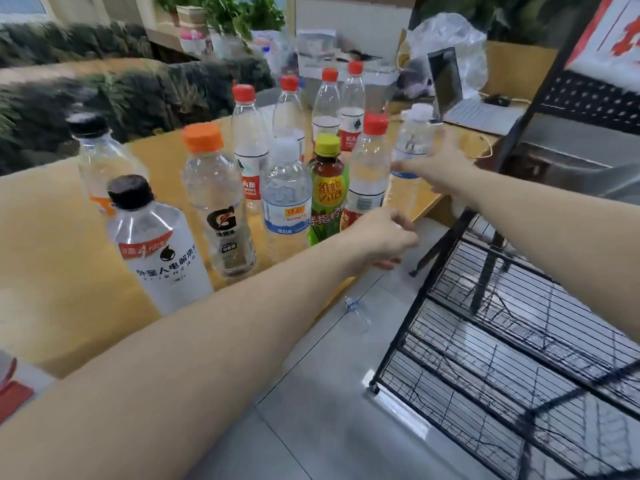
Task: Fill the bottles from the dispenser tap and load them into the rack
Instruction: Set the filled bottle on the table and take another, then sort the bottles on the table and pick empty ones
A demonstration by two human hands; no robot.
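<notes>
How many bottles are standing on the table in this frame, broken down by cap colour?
Red caps: 5
Black caps: 2
White caps: 2, counting the bottle at the right hand
Orange cap: 1
Yellow cap: 1
Total: 11 bottles on the table

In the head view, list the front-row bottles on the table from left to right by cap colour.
Black-capped white-label bottle → orange-capped bottle → white-capped blue-label bottle → yellow-capped green-label bottle → red-capped bottle, with the left hand at its base → clear bottle gripped by the right hand.
</notes>
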